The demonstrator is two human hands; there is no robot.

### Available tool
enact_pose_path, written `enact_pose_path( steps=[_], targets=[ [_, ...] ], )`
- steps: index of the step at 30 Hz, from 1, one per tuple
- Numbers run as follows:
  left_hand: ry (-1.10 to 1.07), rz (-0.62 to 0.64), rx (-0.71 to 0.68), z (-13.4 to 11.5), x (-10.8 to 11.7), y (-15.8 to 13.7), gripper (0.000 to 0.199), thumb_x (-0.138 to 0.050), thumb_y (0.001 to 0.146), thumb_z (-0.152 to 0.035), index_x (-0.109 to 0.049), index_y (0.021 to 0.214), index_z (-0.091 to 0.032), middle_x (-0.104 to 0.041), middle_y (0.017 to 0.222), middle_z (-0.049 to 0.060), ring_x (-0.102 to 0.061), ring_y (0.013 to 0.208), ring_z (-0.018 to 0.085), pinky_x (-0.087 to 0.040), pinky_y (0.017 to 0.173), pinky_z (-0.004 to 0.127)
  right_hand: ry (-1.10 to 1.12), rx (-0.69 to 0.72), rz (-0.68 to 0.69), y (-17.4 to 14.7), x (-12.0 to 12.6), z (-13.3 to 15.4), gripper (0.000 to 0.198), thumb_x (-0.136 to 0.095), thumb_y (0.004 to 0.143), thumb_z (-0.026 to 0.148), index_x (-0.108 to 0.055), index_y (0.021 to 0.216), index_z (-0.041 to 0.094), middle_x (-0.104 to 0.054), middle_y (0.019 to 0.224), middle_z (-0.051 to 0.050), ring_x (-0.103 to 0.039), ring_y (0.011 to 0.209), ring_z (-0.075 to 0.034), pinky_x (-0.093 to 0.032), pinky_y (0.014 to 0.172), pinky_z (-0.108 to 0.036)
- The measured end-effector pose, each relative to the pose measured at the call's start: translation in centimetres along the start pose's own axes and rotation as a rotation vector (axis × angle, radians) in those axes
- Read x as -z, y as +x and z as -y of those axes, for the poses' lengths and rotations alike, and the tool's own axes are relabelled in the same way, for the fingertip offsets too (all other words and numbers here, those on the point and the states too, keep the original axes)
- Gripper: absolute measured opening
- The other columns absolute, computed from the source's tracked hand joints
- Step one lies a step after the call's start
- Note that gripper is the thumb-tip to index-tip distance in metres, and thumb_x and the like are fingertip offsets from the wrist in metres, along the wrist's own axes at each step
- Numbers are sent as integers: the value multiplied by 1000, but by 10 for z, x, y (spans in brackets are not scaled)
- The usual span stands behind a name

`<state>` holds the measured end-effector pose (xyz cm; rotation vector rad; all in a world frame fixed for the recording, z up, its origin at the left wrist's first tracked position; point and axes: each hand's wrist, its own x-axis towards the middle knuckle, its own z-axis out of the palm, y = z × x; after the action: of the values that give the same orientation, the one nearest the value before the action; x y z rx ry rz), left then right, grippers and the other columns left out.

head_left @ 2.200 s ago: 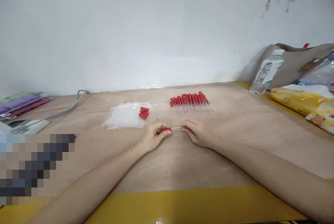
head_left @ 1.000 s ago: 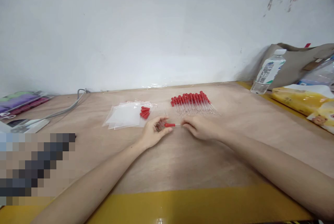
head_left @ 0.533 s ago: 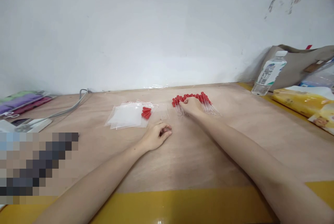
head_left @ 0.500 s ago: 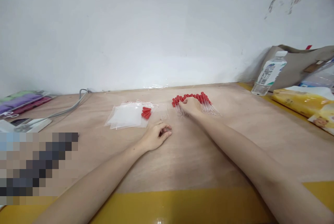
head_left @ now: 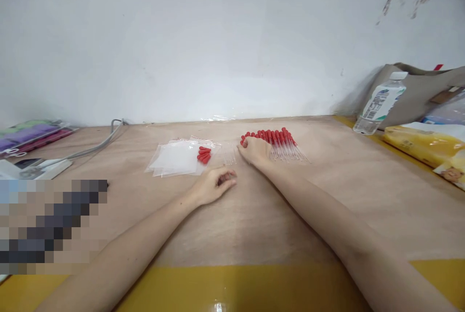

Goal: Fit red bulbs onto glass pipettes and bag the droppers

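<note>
Droppers with red rubber bulbs and thin clear tubes (head_left: pixel 281 138) lie side by side in a slanting row. My right hand (head_left: pixel 256 149) is at the row's left end, its fingers closed around a red bulb and partly hiding the neighbouring ones. My left hand (head_left: pixel 216 185) rests on the table with loosely curled fingers, thumb apart, and nothing in it. Just beyond it are several loose red rubber bulbs (head_left: pixel 204 155) on clear zip bags (head_left: pixel 174 159). Thin clear tubes (head_left: pixel 228 154) lie between the bags and my right hand.
At the right stand a water bottle (head_left: pixel 379 103), a grey-brown bag (head_left: pixel 410 94) and a yellow packet (head_left: pixel 417 145). On the left are a grey cable (head_left: pixel 103 143) and a packet of coloured items (head_left: pixel 32 140). A white wall (head_left: pixel 218 50) backs the table.
My right hand has shifted left along the row, uncovering the middle droppers. My left hand has barely moved. The camera view has shifted slightly.
</note>
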<state>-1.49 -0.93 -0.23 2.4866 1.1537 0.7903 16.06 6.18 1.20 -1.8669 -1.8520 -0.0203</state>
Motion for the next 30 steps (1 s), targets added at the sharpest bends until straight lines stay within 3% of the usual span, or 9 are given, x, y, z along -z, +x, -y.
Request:
enact_pose_path(
  steps=[3, 6, 13, 21, 24, 26, 30],
  targets=[
    [186, -262, 66, 19, 16, 4, 18, -48, 82, -29, -63, 82, -18, -61, 77, 4, -54, 71, 16, -43, 70, 28, -9, 52, 57, -3, -6, 12, 28, -47, 79, 39, -67, 81, 20, -67, 83, -8, -61, 84, -22, -42, 69, -30],
    [359, -369, 142, 39, 28, 7, 16, -50, 80, -28, -62, 82, -18, -59, 77, 5, -54, 78, 20, -42, 75, 32, -15, 68, 99, -3, -10, 18, 26, -49, 78, 35, -68, 80, 18, -67, 84, -11, -61, 83, -24, -42, 66, -30],
    [434, -301, 241, 57, 23, 10, 17, -56, 75, -34, -59, 76, -18, -58, 77, 7, -54, 76, 23, -43, 70, 33, 7, 74, 146, -23, 0, 8, 19, -51, 74, 31, -66, 71, 20, -67, 75, -7, -61, 75, -22, -40, 59, -28],
    [396, -351, 271, 52, 24, 11, 12, -53, 77, -29, -56, 80, -18, -62, 79, 6, -58, 77, 22, -44, 69, 33, 123, 252, 178, -82, 38, -41, 9, -59, 71, 29, -61, 72, 20, -60, 63, -2, -52, 57, -14, -33, 51, -25],
    [359, -404, 193, 37, 21, 8, 16, -50, 79, -26, -57, 90, -17, -60, 88, 7, -57, 81, 21, -44, 74, 32, 248, 230, 223, -89, 41, -53, 18, -63, 69, 33, -58, 76, 17, -57, 64, -1, -48, 55, -11, -33, 49, -23],
    [288, -374, 100, 23, 16, 5, 21, -47, 81, -25, -57, 98, -17, -57, 93, 7, -56, 82, 19, -44, 75, 31, 301, 194, 257, -89, 39, -55, 21, -65, 68, 35, -58, 75, 16, -55, 63, -1, -47, 55, -11, -33, 48, -22],
    [131, -120, -63, -2, 3, -1, 24, -46, 83, -23, -60, 101, -16, -53, 89, 7, -53, 81, 17, -45, 75, 30, 302, 178, 268, -90, 33, -56, 14, -60, 73, 30, -57, 70, 17, -54, 61, 0, -46, 53, -10, -31, 48, -22]
  ],
)
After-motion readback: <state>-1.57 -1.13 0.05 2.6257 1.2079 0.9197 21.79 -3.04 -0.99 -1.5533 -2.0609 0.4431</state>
